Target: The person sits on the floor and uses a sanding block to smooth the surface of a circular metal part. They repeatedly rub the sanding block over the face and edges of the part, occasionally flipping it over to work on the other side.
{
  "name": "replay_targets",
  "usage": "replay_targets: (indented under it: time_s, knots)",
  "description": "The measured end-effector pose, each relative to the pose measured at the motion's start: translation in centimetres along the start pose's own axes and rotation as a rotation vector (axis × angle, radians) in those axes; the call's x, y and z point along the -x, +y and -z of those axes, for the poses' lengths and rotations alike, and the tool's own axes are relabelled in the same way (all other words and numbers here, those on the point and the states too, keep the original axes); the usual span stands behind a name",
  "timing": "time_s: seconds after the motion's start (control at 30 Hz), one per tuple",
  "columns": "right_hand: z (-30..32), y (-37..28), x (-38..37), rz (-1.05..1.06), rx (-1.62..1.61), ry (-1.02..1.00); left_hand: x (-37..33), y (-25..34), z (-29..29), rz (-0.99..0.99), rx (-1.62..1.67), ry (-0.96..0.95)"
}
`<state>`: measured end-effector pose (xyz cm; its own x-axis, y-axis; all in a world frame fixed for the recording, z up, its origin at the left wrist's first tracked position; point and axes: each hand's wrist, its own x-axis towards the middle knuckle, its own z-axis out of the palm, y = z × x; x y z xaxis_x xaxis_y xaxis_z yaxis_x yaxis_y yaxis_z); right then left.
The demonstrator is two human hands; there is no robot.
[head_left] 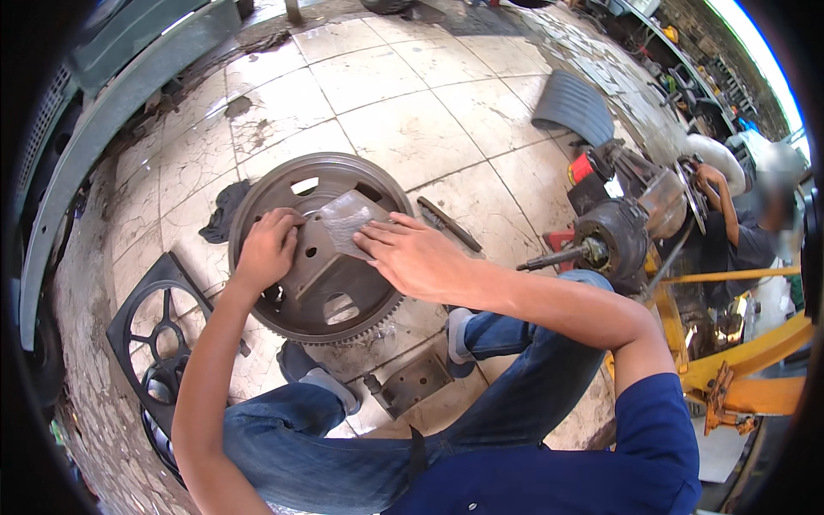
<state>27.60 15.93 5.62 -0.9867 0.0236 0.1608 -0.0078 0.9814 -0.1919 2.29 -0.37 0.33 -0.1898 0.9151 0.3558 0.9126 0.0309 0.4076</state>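
Note:
A round dark metal flywheel (252,296) with a toothed rim lies on the floor between my feet. On it rests a brown metal plate (296,275) with holes, and over that plate's upper right part lies a thin silver-grey sheet (348,215). My left hand (271,246) has its fingers bent over the plate's left edge, closed on it; the undersides of the fingers are hidden. Stretched nearly flat, the fingers of my right hand (416,255) lie on the sheet's right edge; the thumb is mostly hidden.
Below the flywheel lies another metal bracket (412,384). A metal bar (449,225) and a dark rag (225,212) flank it. A black frame (129,322) leans left. At right stand a gearbox-like assembly (611,232), a yellow steel frame (747,352) and another person (747,236) working.

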Motion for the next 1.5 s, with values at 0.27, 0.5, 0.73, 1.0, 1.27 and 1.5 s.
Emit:
replay_targets:
  time_s: [0.27,0.5,0.73,1.0,1.27,1.5]
  knots:
    - [1.2,-0.3,-1.2,-0.067,-0.046,-0.074,0.2,-0.2,0.2,0.042,0.013,-0.026]
    - [-0.9,0.2,-1.2,0.015,-0.191,0.047,0.0,0.1,-0.2,0.038,-0.008,-0.012]
    - [-1.2,-0.5,-0.1,0.087,0.022,0.072,0.0,0.1,-0.2,0.028,-0.023,-0.003]
    - [-1.4,-0.7,0.4,0.036,-0.077,0.036,-0.1,0.2,0.2,0.060,0.019,-0.039]
    - [-1.3,-2.1,0.4,0.134,-0.015,0.080,0.3,-0.3,-0.4,0.036,-0.007,0.000]
    - [-1.0,-1.4,-0.6,0.097,-0.029,0.055,0.3,0.0,-0.2,0.047,0.001,-0.019]
